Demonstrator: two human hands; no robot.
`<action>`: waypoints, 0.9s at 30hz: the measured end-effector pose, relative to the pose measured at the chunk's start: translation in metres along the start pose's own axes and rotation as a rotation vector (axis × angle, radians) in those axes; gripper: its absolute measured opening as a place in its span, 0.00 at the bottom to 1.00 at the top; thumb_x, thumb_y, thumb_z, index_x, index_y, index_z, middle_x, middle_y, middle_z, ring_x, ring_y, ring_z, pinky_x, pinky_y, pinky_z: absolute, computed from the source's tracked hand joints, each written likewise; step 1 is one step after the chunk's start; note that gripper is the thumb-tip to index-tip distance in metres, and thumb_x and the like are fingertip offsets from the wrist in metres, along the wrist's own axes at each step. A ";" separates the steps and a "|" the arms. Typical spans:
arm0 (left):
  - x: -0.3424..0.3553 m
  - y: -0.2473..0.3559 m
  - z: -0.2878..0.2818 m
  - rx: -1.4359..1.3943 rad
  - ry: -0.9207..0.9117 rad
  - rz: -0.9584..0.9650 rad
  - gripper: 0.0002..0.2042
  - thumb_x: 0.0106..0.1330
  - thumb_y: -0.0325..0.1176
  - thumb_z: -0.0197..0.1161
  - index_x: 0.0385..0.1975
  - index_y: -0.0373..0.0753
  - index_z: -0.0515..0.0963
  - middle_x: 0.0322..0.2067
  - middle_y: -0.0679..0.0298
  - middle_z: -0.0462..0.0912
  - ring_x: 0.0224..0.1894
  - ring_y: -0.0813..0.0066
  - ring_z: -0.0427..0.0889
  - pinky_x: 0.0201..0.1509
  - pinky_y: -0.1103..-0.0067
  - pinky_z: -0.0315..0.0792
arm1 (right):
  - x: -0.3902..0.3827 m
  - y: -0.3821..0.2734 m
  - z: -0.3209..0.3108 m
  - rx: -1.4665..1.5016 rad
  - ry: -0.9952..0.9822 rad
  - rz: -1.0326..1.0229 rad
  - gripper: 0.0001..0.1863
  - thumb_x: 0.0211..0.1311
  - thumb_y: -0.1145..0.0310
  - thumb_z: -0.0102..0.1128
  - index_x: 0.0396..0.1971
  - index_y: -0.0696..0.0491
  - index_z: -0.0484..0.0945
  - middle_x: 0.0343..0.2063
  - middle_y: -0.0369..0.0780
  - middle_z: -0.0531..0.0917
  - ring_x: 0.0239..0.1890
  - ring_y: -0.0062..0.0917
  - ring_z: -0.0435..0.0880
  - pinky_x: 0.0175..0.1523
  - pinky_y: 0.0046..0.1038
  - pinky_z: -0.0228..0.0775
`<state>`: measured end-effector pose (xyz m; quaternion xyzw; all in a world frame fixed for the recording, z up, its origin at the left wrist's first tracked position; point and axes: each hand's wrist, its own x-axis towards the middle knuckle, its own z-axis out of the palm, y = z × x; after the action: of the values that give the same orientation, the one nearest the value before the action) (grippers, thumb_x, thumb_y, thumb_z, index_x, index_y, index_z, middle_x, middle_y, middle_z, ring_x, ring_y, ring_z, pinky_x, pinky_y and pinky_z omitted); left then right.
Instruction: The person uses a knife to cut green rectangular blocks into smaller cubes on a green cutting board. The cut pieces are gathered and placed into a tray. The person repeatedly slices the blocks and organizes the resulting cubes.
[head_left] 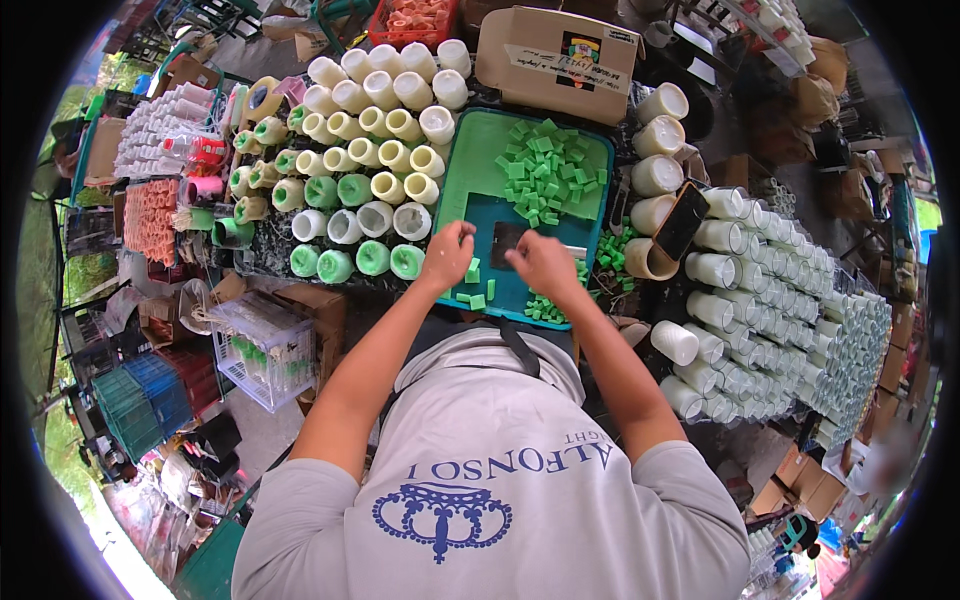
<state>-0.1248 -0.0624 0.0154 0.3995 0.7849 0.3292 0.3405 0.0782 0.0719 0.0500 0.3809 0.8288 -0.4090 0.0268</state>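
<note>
A teal tray (540,310) bears a flat green slab (470,160) with a cut-out lower part, a heap of small green cubes (548,170) on it and smaller green pieces (476,300) near the front. My left hand (447,258) is over the tray's left side, fingers curled; whether it holds anything is hard to make out. My right hand (542,262), at the middle right, is closed on a dark rectangular blade-like tool (510,240).
Rows of cream, white and green cylinders (390,153) stand left of the tray, a cardboard box (555,55) behind it. Right are larger cylinders (660,135), a phone (680,220) and many clear cups (760,300). A white crate (262,350) is low left.
</note>
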 end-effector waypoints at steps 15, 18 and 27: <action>-0.060 0.028 0.016 -0.393 -0.351 -0.555 0.19 0.80 0.45 0.61 0.53 0.32 0.80 0.44 0.59 0.89 0.45 0.71 0.91 0.46 0.76 0.84 | -0.037 0.000 0.063 0.201 0.084 -0.174 0.12 0.58 0.64 0.72 0.38 0.55 0.85 0.37 0.48 0.88 0.44 0.49 0.87 0.48 0.46 0.80; -0.058 0.014 0.026 -0.815 -0.364 -0.585 0.21 0.82 0.49 0.61 0.55 0.35 0.80 0.46 0.62 0.88 0.46 0.72 0.90 0.48 0.76 0.84 | -0.050 -0.025 0.035 0.067 0.158 -0.304 0.10 0.61 0.69 0.69 0.41 0.55 0.86 0.41 0.45 0.87 0.45 0.47 0.87 0.47 0.43 0.80; -0.034 0.042 -0.007 -0.743 -0.421 -0.287 0.20 0.78 0.38 0.68 0.62 0.33 0.78 0.52 0.59 0.86 0.51 0.69 0.90 0.55 0.75 0.85 | -0.036 -0.022 -0.002 0.470 0.214 -0.040 0.14 0.70 0.64 0.70 0.46 0.59 0.86 0.39 0.45 0.89 0.40 0.36 0.90 0.47 0.35 0.82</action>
<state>-0.0979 -0.0738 0.0620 0.1955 0.5746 0.4494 0.6554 0.0897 0.0431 0.0791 0.4014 0.7166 -0.5480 -0.1582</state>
